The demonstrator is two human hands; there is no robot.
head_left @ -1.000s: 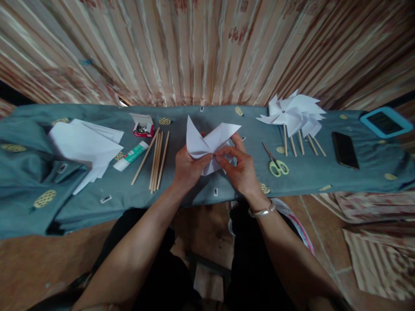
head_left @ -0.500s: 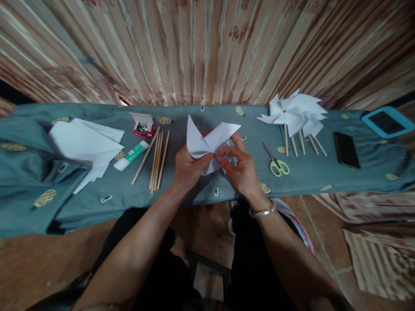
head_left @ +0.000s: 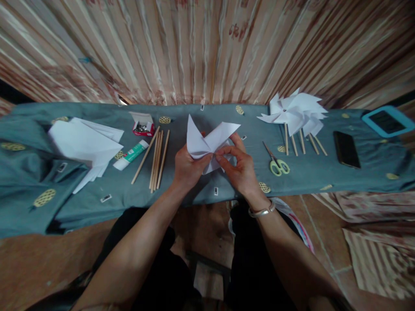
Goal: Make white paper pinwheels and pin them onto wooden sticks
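A white paper pinwheel (head_left: 207, 142) is held up over the middle of the cloth-covered table, its pointed blades curving up and outward. My left hand (head_left: 189, 168) grips it from the left, thumb pressed near the centre. On the other side, my right hand (head_left: 238, 166) pinches at the pinwheel's centre with thumb and forefinger; whether a pin sits between those fingertips I cannot tell. Several wooden sticks (head_left: 157, 160) lie left of my hands. Beside them are a glue stick (head_left: 131, 154) and an open red box (head_left: 143, 126) of small metal pieces.
White paper sheets (head_left: 87, 142) are stacked at the left. To the right lie green-handled scissors (head_left: 277, 163), several pinwheels on sticks (head_left: 296, 110), a black phone (head_left: 346, 149) and a blue-framed device (head_left: 387, 121). A striped curtain (head_left: 207, 52) hangs behind the table (head_left: 181, 114).
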